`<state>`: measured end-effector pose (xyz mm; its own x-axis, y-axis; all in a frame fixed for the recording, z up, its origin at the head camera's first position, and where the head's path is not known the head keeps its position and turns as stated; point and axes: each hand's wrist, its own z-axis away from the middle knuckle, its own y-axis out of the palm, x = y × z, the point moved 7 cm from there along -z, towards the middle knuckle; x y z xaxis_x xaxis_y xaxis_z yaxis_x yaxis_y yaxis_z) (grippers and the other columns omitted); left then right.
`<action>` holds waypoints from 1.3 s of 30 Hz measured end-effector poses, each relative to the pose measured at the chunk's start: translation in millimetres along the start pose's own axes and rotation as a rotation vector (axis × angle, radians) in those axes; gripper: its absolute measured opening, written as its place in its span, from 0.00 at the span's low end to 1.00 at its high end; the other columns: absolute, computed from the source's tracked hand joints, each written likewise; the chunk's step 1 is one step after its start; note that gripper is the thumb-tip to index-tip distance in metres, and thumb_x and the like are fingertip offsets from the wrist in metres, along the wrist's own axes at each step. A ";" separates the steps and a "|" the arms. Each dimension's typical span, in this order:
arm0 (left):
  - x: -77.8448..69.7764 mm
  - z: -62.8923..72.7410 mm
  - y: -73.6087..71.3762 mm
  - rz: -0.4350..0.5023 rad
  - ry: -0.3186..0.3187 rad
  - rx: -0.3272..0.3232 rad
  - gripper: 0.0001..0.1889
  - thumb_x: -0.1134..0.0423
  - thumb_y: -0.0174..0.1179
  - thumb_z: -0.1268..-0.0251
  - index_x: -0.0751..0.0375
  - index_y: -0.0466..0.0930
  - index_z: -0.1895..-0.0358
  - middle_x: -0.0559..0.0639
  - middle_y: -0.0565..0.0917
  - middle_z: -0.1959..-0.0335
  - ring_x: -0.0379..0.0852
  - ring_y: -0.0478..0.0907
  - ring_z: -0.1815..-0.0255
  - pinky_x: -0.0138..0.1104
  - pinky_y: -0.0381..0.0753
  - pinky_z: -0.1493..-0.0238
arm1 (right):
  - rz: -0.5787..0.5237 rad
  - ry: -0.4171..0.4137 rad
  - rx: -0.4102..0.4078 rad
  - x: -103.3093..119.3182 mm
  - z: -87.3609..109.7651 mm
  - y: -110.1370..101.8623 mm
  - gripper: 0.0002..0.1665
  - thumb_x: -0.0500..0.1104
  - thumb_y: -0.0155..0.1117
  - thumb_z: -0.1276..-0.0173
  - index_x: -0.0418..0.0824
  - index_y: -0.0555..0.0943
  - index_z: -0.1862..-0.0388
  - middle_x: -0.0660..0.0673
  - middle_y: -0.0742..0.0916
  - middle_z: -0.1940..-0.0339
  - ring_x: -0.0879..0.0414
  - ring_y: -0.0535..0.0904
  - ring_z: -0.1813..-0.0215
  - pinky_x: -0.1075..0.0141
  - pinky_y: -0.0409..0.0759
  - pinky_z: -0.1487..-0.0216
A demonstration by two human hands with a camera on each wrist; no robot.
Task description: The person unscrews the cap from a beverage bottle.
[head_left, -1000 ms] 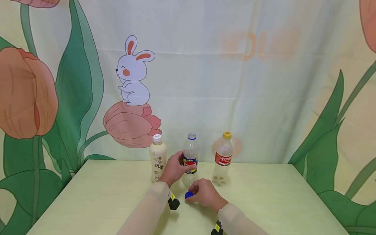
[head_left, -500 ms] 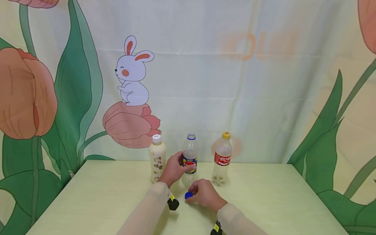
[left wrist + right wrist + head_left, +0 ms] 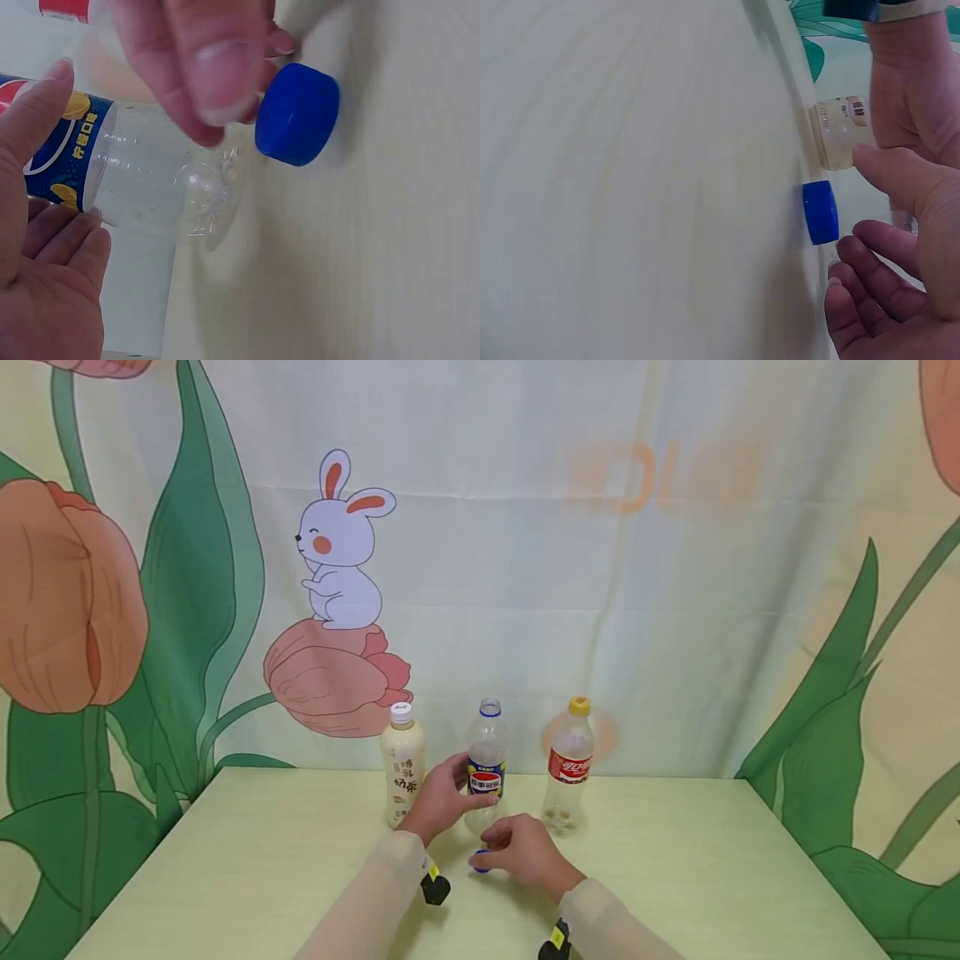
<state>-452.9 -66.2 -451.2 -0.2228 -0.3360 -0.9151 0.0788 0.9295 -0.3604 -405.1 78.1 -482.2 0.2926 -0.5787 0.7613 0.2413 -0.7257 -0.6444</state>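
A clear plastic bottle (image 3: 487,747) with a blue cola label and an uncapped mouth stands upright on the table. My left hand (image 3: 441,800) is around its left side, thumb across the lower front, fingers spread loosely; in the left wrist view the fingertips are right at the label's edge. A blue bottle cap (image 3: 298,115) lies on the table in front of the bottle. Over it is my right hand (image 3: 525,853), thumb and fingers apart. In the right wrist view, the cap (image 3: 821,213) sits beside the fingertips with a gap around it.
A milk tea bottle (image 3: 403,768) with a white cap stands left of the open bottle. To the right stands a red-labelled cola bottle (image 3: 570,766) with a yellow cap. Behind the pale table (image 3: 675,860) hangs a printed curtain (image 3: 495,568).
The blue cap, pinched and tilted before, now lies flat, and the right thumb and fingers have parted from it. The left hand has loosened and shifted slightly left and down, baring more label.
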 end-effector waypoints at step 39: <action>-19.7 71.3 3.2 -0.103 -0.006 -0.157 0.42 0.50 0.78 0.44 0.61 0.70 0.28 0.58 0.75 0.28 0.61 0.73 0.28 0.51 0.75 0.28 | -0.238 0.020 -0.320 26.5 43.4 -75.0 0.14 0.47 0.76 0.35 0.44 0.89 0.54 0.48 0.92 0.57 0.56 0.87 0.56 0.65 0.86 0.54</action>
<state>-379.0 -67.5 -447.2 -0.2159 -0.4308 -0.8762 -0.0970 0.9024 -0.4198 -375.2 133.4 -416.9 0.2445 -0.3854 0.8898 -0.0010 -0.9177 -0.3972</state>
